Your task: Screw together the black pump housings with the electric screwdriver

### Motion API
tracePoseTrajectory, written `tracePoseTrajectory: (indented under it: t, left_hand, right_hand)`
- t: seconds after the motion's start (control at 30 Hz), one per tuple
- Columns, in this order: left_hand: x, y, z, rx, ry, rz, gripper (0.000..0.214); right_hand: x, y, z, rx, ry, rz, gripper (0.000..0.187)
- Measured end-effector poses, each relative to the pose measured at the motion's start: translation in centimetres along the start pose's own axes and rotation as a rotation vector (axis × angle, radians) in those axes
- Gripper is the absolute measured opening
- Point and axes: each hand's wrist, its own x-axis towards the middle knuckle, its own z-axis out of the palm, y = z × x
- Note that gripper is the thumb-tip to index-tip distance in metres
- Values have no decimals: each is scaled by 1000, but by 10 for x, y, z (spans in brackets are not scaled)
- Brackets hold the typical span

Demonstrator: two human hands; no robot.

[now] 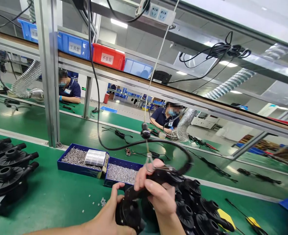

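Observation:
My left hand (107,210) is wrapped round a black round plastic housing (130,215) with a stub on it, low in the middle. My right hand (162,197) grips a black corded electric screwdriver (164,176), which lies tilted just above the housing. A metal hook (149,161) on a hanging cord meets the screwdriver at my fingers. The screwdriver's tip is hidden or blurred, so I cannot tell whether it touches the housing. Several similar black housings (186,212) stand close by on the right. Small loose washers (103,201) lie left of my left hand.
Blue trays of screws (75,156) and small metal parts (121,173) stand behind my hands. More black housings (7,179) are at the left. The screwdriver's cable (144,141) loops over the green bench (60,199). Two people sit across, beyond the metal post (48,71).

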Motion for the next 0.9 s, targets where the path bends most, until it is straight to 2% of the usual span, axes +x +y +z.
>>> tracePoseTrajectory:
  t: [0.1, 0.2, 0.37, 0.6, 0.77, 0.9]
  left_hand:
    - [-5, 10, -6, 89, 54, 14, 134]
    - [-7, 10, -8, 114, 73, 50, 129]
    - [-6, 8, -7, 120, 56, 83, 128]
    - [-5, 13, -9, 154, 53, 105, 126]
    - [-7, 16, -8, 120, 44, 62, 128]
    - [-7, 21, -9, 84, 40, 51, 127]
  right_hand:
    - [-6, -13, 7, 45, -23, -46, 18]
    - [-10, -12, 14, 65, -60, 63, 22]
    - [-11, 3, 18, 27, -57, 223, 34]
    - [-8, 16, 23, 63, -119, 139, 26]
    - [-13, 18, 22, 60, -191, 123, 26]
    - [-12, 29, 18, 84, -112, 166, 35]
